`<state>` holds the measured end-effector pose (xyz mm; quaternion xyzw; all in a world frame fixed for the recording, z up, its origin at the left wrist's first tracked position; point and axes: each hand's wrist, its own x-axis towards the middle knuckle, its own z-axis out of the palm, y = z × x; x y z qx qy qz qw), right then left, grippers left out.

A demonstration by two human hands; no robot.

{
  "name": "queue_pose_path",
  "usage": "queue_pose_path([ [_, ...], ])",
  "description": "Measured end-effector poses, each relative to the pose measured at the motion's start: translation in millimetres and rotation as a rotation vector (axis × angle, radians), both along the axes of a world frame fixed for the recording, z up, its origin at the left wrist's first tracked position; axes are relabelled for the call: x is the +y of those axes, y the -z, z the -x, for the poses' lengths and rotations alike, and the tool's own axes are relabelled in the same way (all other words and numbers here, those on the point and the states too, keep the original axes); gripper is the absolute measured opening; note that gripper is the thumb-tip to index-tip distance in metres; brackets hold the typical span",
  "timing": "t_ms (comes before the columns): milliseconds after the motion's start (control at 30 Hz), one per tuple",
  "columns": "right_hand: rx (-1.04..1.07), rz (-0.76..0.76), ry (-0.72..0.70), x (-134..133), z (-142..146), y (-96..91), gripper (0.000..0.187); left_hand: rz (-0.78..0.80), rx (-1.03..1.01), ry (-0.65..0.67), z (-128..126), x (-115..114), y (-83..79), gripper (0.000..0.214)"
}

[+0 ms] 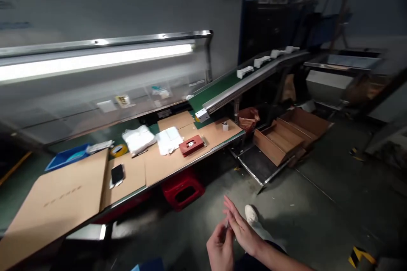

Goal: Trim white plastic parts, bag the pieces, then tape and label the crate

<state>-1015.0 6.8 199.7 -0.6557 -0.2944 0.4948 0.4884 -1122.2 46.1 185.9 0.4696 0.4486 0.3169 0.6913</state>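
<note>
Low in the head view, my left hand and my right hand meet in front of my body, away from the workbench. The thumb and fingers of my left hand are pinched around something small and greyish, too tiny to name. My right hand lies against those fingertips, its own fingers stretched out and slightly apart. Beyond both hands, on the bench, is a red block-shaped fixture with a small light part in its recess. Two white piles, one left of the other, lie beside it.
A green conveyor belt carries several white parts towards the bench. Beneath the bench is a red stool. Open cardboard boxes stand on a low platform at right. A phone and cardboard sheets lie at left.
</note>
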Motion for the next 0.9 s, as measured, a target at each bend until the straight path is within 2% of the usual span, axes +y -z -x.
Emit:
queue_pose_path([
  [133,0.230,0.074,0.055,-3,-50,-4.0,0.086,-0.134,0.153,0.079,-51,19,-2.7,0.035],
  [233,0.341,0.016,0.087,-4,-103,3.7,0.079,-0.178,0.207,0.152,-104,33,-2.9,0.027],
  [367,0.362,-0.058,0.188,-12,-196,22.7,0.062,-0.131,0.193,0.354,-195,38,6.1,0.031],
  [533,0.186,0.088,0.235,-26,-322,39.0,0.051,0.052,0.065,0.565,-317,27,24.8,0.043],
  [600,0.024,0.123,0.275,-32,-364,38.5,0.039,0.105,0.015,0.539,-362,19,33.6,0.054],
  [667,-0.180,0.147,0.326,-37,-398,35.9,0.031,0.186,-0.058,0.458,-401,12,41.0,0.075],
  [767,-0.350,0.178,0.399,-37,-438,35.6,0.031,0.390,-0.126,0.351,-449,17,44.3,0.107],
  [833,-0.335,0.164,0.492,-29,-460,40.8,0.035,0.511,-0.077,0.338,-476,34,41.7,0.099],
  [900,-0.321,0.115,0.583,-13,-483,49.4,0.040,0.614,-0.050,0.366,-502,59,38.6,0.069],
])
